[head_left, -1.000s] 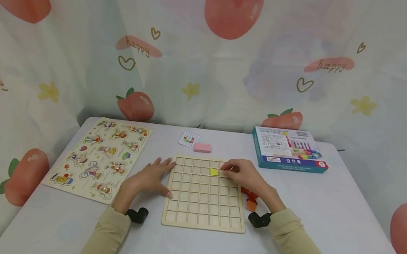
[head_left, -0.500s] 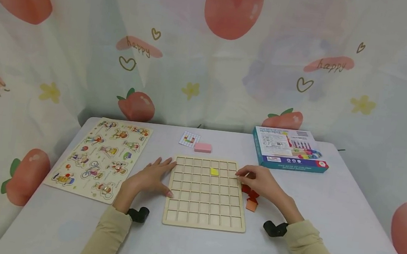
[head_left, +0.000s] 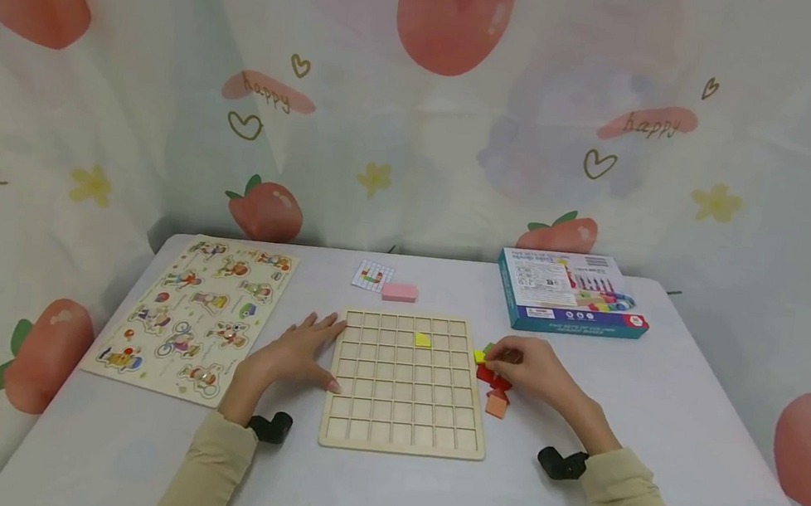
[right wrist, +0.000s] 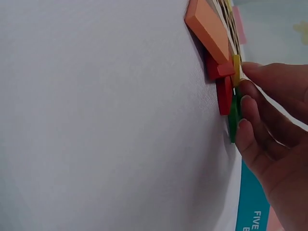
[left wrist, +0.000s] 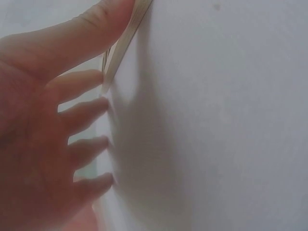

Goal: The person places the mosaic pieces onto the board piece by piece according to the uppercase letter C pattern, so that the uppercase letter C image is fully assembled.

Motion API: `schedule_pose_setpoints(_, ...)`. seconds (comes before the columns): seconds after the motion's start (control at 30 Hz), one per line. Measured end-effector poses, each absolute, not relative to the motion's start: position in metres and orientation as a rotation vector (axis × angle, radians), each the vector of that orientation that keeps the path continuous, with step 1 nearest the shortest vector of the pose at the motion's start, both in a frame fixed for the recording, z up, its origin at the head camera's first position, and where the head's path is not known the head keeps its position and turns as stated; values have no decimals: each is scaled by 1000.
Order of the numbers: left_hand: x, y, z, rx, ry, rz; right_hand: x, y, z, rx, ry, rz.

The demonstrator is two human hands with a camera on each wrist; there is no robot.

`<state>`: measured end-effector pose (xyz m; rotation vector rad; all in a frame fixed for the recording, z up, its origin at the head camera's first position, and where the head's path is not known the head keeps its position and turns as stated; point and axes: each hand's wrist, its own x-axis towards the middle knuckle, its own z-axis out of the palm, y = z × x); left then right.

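A pale wooden grid board [head_left: 401, 449] lies mid-table, with one yellow square tile [head_left: 423, 339] sitting in a cell of its second row. At the board's left edge rests my left hand [head_left: 296, 353], fingers spread and thumb on the rim; the left wrist view shows the thumb along the board's edge [left wrist: 126, 36]. My right hand [head_left: 535, 368] bends its fingers over a small pile of coloured tiles. Its thumb tip and fingertips are right at a second yellow tile [right wrist: 236, 70] and a green tile [right wrist: 233, 115]; whether they pinch one, I cannot tell. Red tiles [right wrist: 224, 94] lie close by.
An orange tile [head_left: 497, 405] lies at the pile's near end. Behind the board are a pink block [head_left: 399, 292] and a small patterned card [head_left: 373, 276]. A blue-edged box [head_left: 577, 327] stands back right; a picture peg puzzle [head_left: 162, 342] lies left.
My right hand has moved right, from over the board beside the placed yellow tile to the pile, where yellow and green tiles now show. My left hand has stayed put.
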<state>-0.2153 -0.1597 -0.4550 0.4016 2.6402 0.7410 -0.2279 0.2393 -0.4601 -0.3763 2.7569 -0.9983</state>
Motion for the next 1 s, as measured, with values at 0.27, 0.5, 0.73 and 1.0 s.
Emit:
schedule_pose_setpoints(0.27, -214, -164, -454, 407, 2642, 757, -226, 241, -463, -436, 2764, -948)
schedule_pose_setpoints(0.5, -214, -164, -455, 403, 2642, 771, -227, 237, -464, -458, 2807, -877)
schedule_pose_setpoints(0.73, -214, -162, -455, 411, 2639, 772, -228, 235, -462, -403, 2802, -838)
schedule_pose_setpoints(1.0, -214, -161, -454, 425, 2639, 768, -225, 238, -457, -433, 2744, -945)
